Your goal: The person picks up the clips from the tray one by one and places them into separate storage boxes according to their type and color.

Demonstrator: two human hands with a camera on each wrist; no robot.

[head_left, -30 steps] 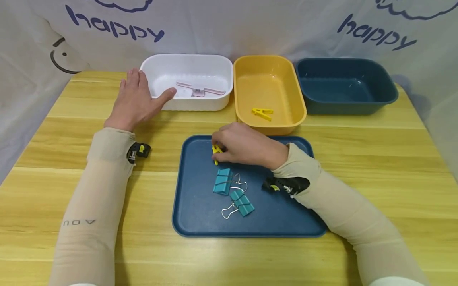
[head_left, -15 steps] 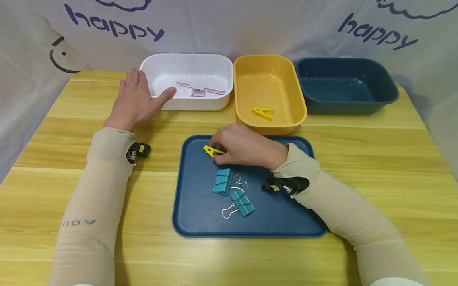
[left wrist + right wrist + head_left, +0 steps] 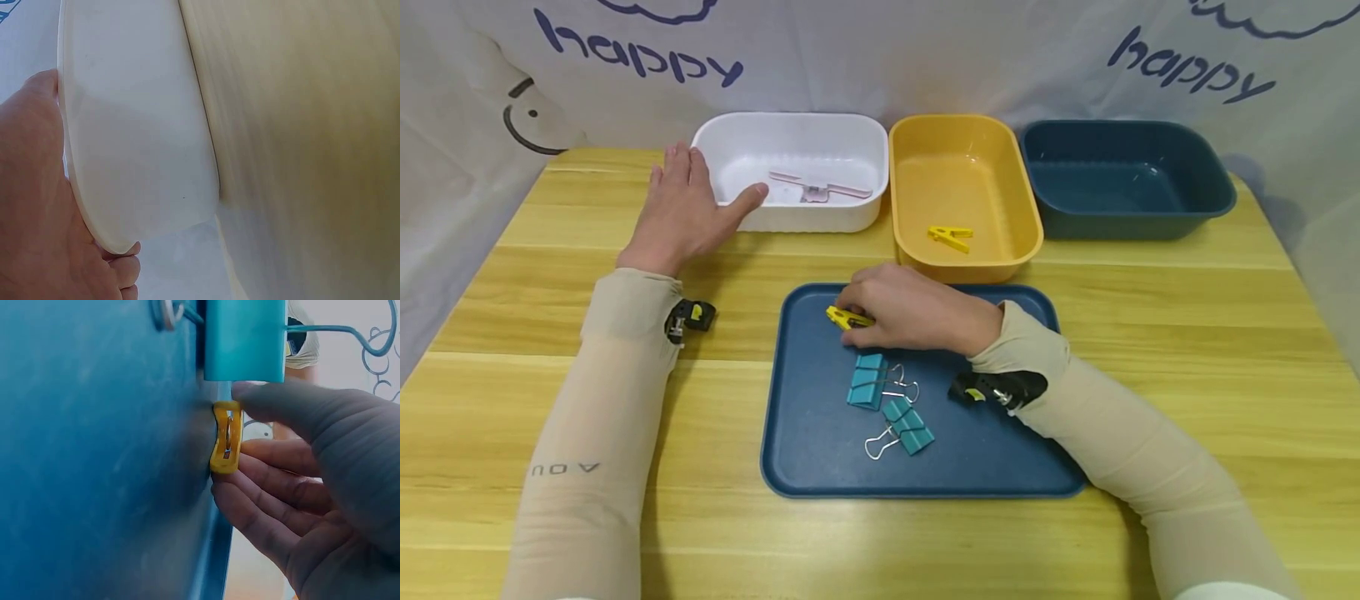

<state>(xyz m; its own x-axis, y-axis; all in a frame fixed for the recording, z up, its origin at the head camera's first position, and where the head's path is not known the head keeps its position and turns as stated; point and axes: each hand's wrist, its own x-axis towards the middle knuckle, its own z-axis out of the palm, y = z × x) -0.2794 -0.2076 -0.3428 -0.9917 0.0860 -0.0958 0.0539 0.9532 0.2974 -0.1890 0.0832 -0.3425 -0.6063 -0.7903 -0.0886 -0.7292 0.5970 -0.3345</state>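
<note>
My left hand (image 3: 681, 208) rests at the near left corner of the white bin (image 3: 820, 218), its fingers straight along the left side and its thumb over the front rim. Low over the blue tray (image 3: 805, 458), my right hand (image 3: 917, 308) pinches a yellow clothespin (image 3: 842, 317) between thumb and fingers. In the right wrist view the clothespin (image 3: 226, 437) appears end-on, close to the tray surface. Two teal binder clips lie nearer me on the tray: one binder clip (image 3: 867, 382) just below the right hand, another binder clip (image 3: 908, 426) below that.
Inside the white bin lies a pale pink clip (image 3: 816, 192). The yellow bin (image 3: 970, 175) beside it holds another yellow clothespin (image 3: 951, 237). A dark teal bin (image 3: 1127, 227) stands at the right. A printed cloth (image 3: 925, 58) hangs behind the wooden table (image 3: 715, 500).
The yellow clothespin at my right fingertips has turned from roughly upright in the picture to lying sideways, pointing left. My left hand and the binder clips have stayed put.
</note>
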